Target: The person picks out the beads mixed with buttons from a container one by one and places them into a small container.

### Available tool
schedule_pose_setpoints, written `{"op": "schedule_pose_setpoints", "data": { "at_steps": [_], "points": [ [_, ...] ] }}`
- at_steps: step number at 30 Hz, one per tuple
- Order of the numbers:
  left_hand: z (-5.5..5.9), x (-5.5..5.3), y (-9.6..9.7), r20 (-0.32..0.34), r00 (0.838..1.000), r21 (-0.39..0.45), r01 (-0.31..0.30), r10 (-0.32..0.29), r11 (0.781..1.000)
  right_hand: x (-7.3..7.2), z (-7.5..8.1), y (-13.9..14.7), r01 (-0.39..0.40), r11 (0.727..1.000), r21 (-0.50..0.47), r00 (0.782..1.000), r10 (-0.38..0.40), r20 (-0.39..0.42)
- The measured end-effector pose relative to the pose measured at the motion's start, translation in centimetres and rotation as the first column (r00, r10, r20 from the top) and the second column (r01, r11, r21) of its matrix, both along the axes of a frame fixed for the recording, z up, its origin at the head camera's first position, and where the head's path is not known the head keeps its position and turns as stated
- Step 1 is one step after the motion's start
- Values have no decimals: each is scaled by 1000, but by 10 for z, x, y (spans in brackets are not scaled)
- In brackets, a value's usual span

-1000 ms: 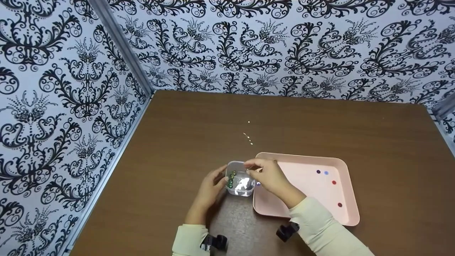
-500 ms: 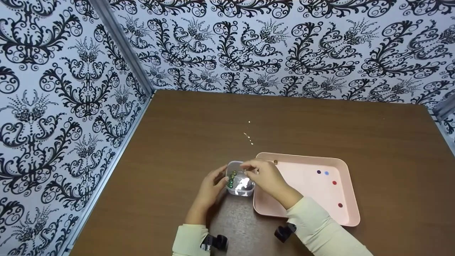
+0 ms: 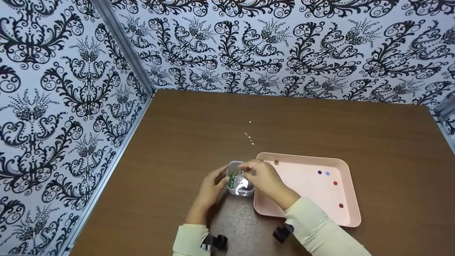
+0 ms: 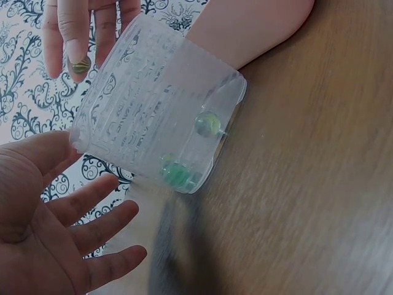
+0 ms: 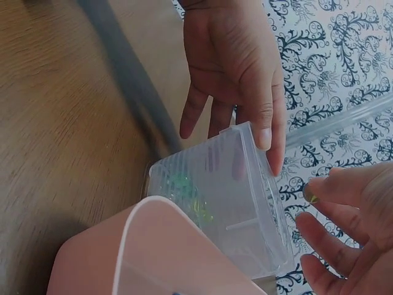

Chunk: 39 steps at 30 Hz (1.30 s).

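My left hand (image 3: 209, 188) holds a clear square plastic container (image 4: 153, 104) at its rim, thumb and index finger at one corner, the other fingers spread beside the wall. Several green and yellowish glass marbles (image 3: 231, 179) lie inside along its left side. Over the open container, my right hand (image 3: 266, 176) pinches one more marble (image 4: 81, 65), greenish with a yellow streak, between thumb and fingertips. In the right wrist view this marble (image 5: 311, 195) shows just above the container's rim.
Right beside the container lies a shallow pink tray (image 3: 302, 192), partly under my right forearm. It holds a brown marble (image 3: 276, 162), a dark one (image 3: 319, 172), a light blue one (image 3: 327, 173), a red one (image 3: 335, 183) and a dark red one (image 3: 341, 206). Patterned walls (image 3: 227, 53) border the wooden table.
My right hand has shifted slightly left, further over the container, still pinching the marble. This uncovers the brown marble in the tray and covers a blue one at its left edge. The left hand stays put.
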<state>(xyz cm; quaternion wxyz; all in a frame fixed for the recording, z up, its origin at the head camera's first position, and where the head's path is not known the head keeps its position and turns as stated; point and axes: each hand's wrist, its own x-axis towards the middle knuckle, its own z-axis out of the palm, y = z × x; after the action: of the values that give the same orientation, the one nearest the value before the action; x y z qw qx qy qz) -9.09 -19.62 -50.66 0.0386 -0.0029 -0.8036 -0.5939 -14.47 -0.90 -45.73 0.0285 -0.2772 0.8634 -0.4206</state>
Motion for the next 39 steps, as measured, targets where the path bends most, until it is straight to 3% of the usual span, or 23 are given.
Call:
{"op": "schedule_pose_setpoints", "data": {
  "at_steps": [11,18,25,39],
  "points": [
    [1,1,0,6,1000,12,2,-2,1000,0,-3,-2,-20,999,35,998,22,-66],
    [0,0,-1,24,1000,38,16,-17,999,2,-3,-1,-39,995,87,997,44,-56],
    [0,0,-2,10,1000,14,18,-18,1000,1,-5,-2,-32,992,123,993,45,-105],
    [2,0,-1,-3,1000,32,30,-30,999,0,-8,1,-49,993,111,977,70,-202]
  ]
}}
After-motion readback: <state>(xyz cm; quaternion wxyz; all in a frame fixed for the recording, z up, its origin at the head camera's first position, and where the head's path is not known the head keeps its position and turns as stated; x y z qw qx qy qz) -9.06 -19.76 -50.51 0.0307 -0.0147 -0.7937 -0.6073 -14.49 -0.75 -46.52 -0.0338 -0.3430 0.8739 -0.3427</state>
